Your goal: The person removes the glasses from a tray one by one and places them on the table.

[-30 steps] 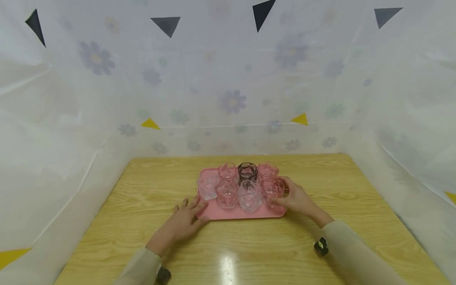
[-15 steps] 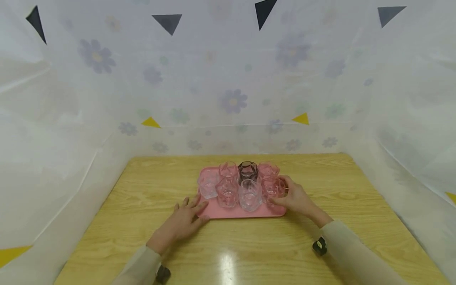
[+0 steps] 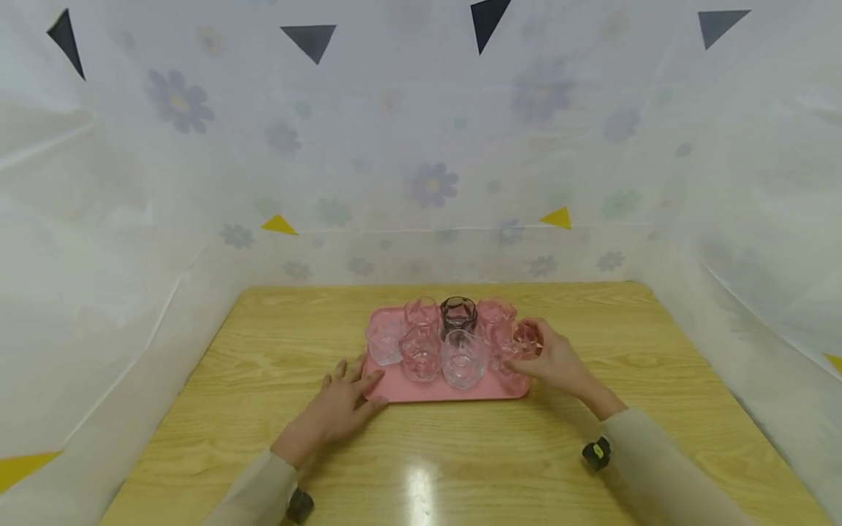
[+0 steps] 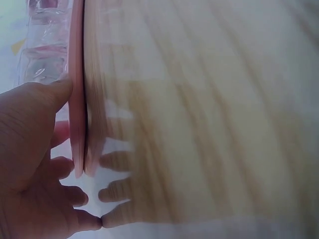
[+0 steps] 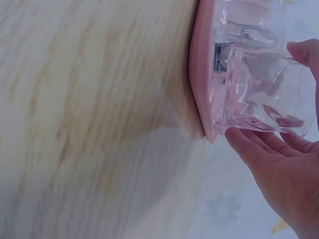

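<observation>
A pink tray [image 3: 421, 392] carries faceted drinking glasses in two rows, some pink, some clear, one dark grey. My right hand [image 3: 558, 365] grips a pink glass [image 3: 526, 340] at the tray's right end. Seen from the right wrist, this glass [image 5: 266, 92] lies between thumb and fingers, its base raised a little off the tray [image 5: 202, 74]. My left hand [image 3: 337, 404] rests with spread fingers at the tray's front left corner. From the left wrist, the thumb touches the tray's edge [image 4: 77, 107], and the other fingers reach round the corner.
Beside the held glass stand a clear glass [image 3: 463, 369] and, behind, a pink glass [image 3: 493, 313]. The dark grey glass [image 3: 458, 314] is in the back row. A wood-grain table [image 3: 276, 329] lies beneath, with white flowered sheeting [image 3: 395, 168] around its back and sides.
My right hand has tilted and raised the pink glass slightly, moving it a little to the right. The left hand and the tray keep their places.
</observation>
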